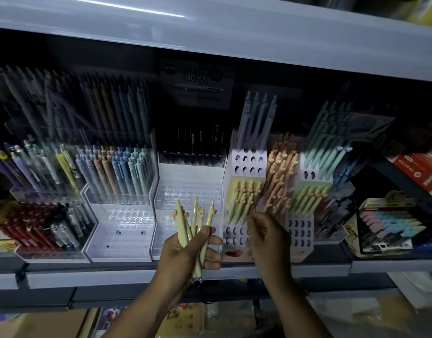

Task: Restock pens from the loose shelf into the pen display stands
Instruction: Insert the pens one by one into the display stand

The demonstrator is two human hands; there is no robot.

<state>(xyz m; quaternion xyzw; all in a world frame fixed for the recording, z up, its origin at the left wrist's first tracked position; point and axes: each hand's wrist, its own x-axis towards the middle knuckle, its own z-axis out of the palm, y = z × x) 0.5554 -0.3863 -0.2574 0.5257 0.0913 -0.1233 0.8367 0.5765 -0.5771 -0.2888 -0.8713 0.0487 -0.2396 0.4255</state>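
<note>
My left hand (185,252) grips a bunch of several pale yellow pens (194,223) with peach heart clips, tips down, in front of the shelf edge. My right hand (267,236) hovers with curled fingers before the white tiered display stand (237,231), just below its row of matching yellow pens (243,198); whether it holds a pen is hidden. The stand's lower holes show no pens. To the right sit orange pens (280,172) and green pens (307,198).
A clear acrylic stand (188,193) with bare holes is behind my left hand; another (122,228) is to its left. Full stands of blue, purple and red pens fill the left. Boxes of stationery (385,228) stand at the right. A shelf overhangs above.
</note>
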